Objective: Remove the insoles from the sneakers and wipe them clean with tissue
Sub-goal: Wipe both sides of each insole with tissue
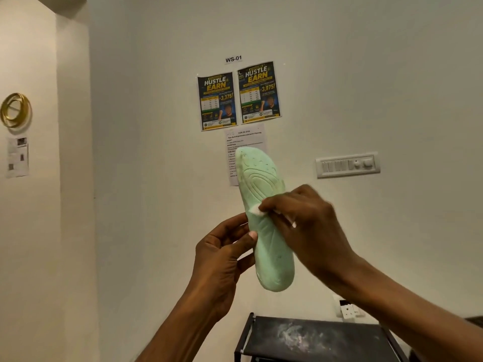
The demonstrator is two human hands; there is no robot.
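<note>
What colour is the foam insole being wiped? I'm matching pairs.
Pale mint green foam insole, moulded with curved ridges; head view.

Black rack (326, 338) top: whitish dusty smudges (295, 335) only.

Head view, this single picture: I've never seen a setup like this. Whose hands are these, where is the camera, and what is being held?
There is no machine here. The one picture comes from a camera worn on a person's head, so you see their own two bare hands raised before a wall.

The left hand grips a pale green insole by its edge, holding it up roughly lengthwise, patterned side toward the camera. The right hand presses a small piece of white tissue against the insole's middle, wiping it.

Behind hang two posters and a printed sheet, with a switch panel to the right. Below is a dark shelf top with whitish smudges. No sneakers are in view.
</note>
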